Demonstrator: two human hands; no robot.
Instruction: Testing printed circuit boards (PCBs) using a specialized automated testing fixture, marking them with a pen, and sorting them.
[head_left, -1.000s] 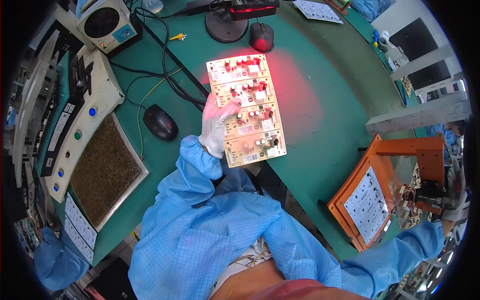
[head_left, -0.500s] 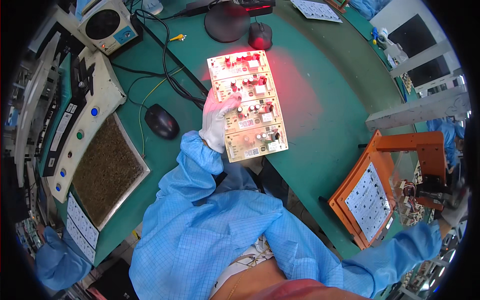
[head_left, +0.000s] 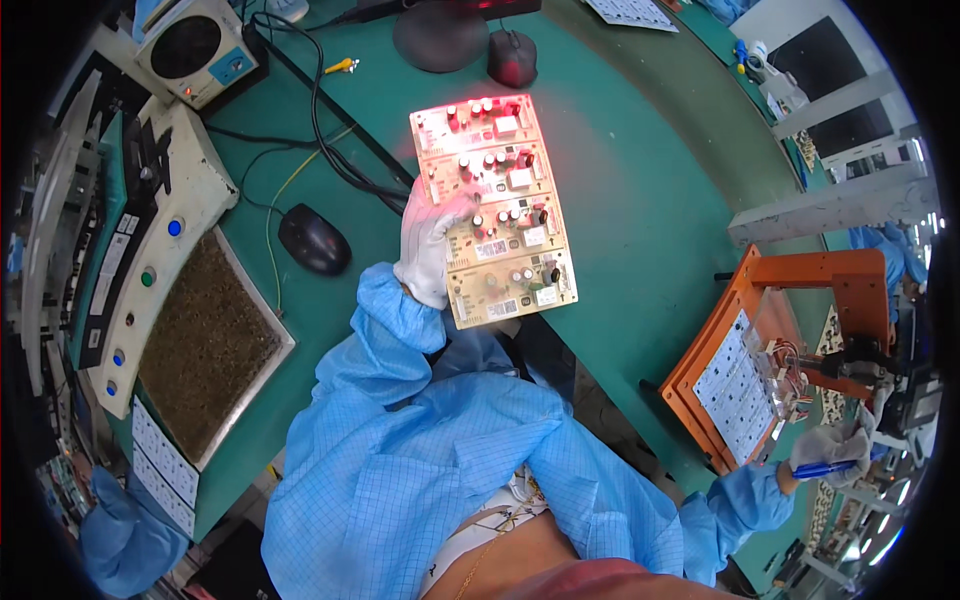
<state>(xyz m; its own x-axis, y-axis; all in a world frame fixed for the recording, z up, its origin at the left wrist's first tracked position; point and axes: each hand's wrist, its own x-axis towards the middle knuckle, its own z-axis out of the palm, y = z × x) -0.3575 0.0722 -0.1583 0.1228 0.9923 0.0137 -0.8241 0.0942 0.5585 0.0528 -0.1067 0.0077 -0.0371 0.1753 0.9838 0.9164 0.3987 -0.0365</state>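
A panel of several joined circuit boards, dotted with capacitors and white blocks, is held up in front of me. My left hand, in a white glove, is closed on its left edge with the thumb over the face. Red light falls on the panel's far end. Out at the right, my gloved right hand is closed around a blue pen. It is beside an orange test fixture, in which lies a white board with dark spots.
Two black mice and a round black stand base sit on the green bench. Black cables run past my left hand. A cream machine with coloured buttons and a brown mesh tray stand at left.
My right hand has come back from the fixture's far side toward me, and the blue pen now shows in it. The fixture's clear plate and wires appear lower. My left hand keeps the panel.
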